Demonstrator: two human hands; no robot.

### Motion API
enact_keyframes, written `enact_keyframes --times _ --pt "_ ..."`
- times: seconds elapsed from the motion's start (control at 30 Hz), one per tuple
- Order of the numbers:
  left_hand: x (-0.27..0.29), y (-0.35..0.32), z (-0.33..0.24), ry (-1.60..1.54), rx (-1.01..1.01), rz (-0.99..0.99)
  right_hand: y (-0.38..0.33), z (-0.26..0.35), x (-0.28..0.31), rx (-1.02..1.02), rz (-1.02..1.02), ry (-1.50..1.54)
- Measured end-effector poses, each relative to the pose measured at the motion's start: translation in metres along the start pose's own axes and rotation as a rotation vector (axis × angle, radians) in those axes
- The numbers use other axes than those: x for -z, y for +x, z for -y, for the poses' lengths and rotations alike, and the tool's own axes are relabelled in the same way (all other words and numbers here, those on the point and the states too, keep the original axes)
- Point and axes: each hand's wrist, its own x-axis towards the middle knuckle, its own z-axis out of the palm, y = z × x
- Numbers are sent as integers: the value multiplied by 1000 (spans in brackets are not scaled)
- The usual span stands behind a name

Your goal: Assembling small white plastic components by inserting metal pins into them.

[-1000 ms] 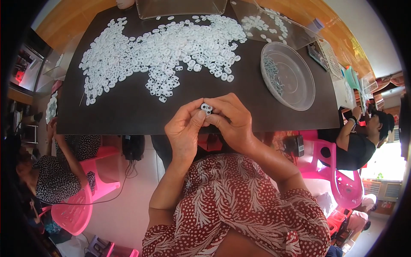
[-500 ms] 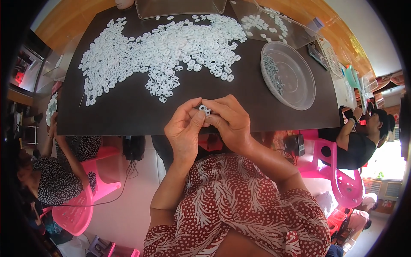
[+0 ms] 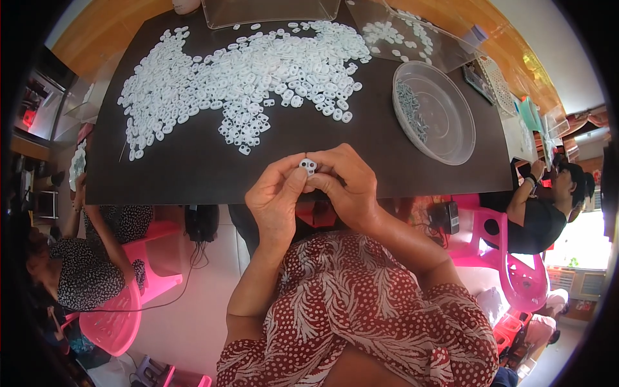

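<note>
Both hands, left hand (image 3: 278, 201) and right hand (image 3: 348, 184), pinch one small white piece (image 3: 308, 166) at frame centre, while a big heap of white pieces (image 3: 245, 77) waits on the worktop (image 3: 271, 168).

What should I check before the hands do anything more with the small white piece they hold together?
1. Small white piece pinched between both hands: ok.
2. Left hand fingers on the piece: ok.
3. Right hand fingers on the piece: ok.
4. Heap of white pieces on the dark table, apart from the hands: ok.
5. Clear round bowl holding small grey metal parts, upright, to the right: ok.
6. Metal part already seated in the held piece: cannot tell.
</note>
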Motion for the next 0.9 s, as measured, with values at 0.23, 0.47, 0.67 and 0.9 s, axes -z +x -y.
enact_keyframes --times 0.23,0.47,0.67,0.9 --pt "-1 -2 0 64 -74 10 -2 -1 -3 -39 -28 83" --pt "1 -2 1 129 -159 14 0 2 -2 60 -29 -4" --pt "2 -3 -3 154 -161 21 0 3 -1 54 -8 39" --pt "0 -5 -7 310 -220 44 -2 8 0 -229 -20 297"
